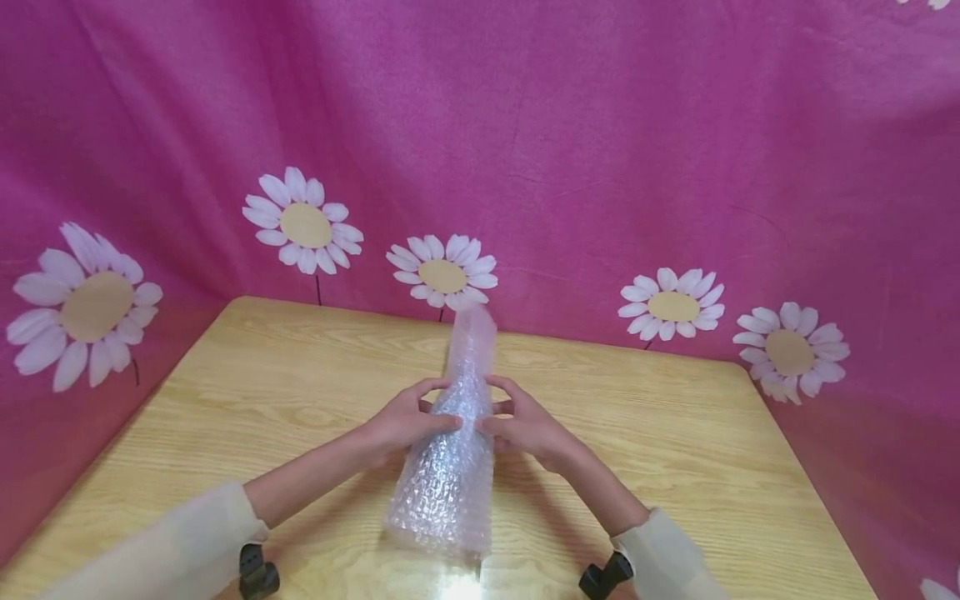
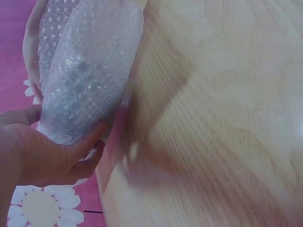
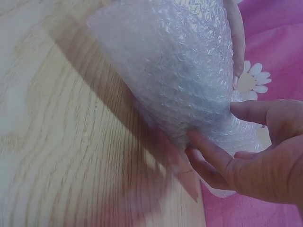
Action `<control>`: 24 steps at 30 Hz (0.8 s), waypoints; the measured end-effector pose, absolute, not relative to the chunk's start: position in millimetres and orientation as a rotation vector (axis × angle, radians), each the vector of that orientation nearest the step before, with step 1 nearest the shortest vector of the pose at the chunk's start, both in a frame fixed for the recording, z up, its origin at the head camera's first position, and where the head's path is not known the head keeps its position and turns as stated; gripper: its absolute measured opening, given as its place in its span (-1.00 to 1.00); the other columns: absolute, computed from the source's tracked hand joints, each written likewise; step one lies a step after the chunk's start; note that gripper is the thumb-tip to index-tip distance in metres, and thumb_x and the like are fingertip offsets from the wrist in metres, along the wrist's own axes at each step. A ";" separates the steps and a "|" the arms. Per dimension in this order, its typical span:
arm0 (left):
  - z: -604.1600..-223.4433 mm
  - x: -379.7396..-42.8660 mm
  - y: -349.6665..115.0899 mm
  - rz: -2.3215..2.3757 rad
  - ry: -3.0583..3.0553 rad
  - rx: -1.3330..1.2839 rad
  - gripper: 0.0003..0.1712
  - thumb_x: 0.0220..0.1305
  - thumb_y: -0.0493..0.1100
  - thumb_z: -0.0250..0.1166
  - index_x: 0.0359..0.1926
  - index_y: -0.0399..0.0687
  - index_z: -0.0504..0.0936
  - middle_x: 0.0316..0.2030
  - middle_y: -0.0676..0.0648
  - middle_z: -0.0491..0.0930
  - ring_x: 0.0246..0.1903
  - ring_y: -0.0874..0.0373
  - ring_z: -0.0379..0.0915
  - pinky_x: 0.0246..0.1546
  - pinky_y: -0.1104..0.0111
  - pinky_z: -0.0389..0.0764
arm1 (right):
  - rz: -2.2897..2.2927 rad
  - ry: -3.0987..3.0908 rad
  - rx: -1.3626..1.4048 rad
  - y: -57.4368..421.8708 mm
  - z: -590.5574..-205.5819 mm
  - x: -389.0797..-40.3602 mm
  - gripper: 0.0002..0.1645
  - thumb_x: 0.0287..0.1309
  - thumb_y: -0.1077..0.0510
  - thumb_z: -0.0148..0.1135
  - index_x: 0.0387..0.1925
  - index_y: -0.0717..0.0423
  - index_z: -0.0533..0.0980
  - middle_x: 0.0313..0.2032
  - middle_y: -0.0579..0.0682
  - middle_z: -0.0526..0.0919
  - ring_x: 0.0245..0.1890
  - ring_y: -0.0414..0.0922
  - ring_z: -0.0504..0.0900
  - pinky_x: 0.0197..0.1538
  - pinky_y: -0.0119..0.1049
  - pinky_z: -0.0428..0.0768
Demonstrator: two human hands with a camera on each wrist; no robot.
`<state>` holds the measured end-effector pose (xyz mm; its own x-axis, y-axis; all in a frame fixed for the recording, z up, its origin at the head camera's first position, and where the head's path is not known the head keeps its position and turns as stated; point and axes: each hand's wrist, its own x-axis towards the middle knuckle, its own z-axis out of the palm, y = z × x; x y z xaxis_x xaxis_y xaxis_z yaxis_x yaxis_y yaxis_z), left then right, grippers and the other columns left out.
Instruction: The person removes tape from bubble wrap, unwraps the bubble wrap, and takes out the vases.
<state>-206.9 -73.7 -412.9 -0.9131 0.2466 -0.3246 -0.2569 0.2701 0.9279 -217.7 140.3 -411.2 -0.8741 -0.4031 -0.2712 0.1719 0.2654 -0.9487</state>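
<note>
A long bundle of clear bubble wrap (image 1: 442, 487) is held between both hands in the middle of the head view. Its near end flares wide and its far end narrows toward the back edge of the table; what lies inside is hidden by the wrap. My left hand (image 1: 408, 421) grips it from the left, thumb on top and fingers round the side. From the right, my right hand (image 1: 528, 425) grips it the same way, the two thumbs nearly meeting. In the right wrist view the bubble wrap (image 3: 184, 71) slants over the wood, casting a shadow there.
A light wooden table (image 1: 637, 467) lies beneath, with a rounded far corner on each side. Pink cloth (image 1: 562, 150) printed with daisies hangs behind and at both sides. Dark wrist devices (image 1: 257, 573) sit at the cream sleeves (image 1: 172, 542).
</note>
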 end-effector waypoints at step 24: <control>-424.8 -208.0 -41.3 1.749 2.093 0.001 -0.16 0.23 -0.16 0.44 0.46 0.01 0.25 -0.01 -0.26 0.50 -0.12 -0.08 0.56 -0.18 0.04 0.68 | -1.594 2.174 -0.167 168.5 -410.6 -214.7 -0.15 0.27 0.28 0.25 0.50 0.06 0.11 0.17 0.35 0.40 -0.02 0.12 0.61 0.02 0.09 0.64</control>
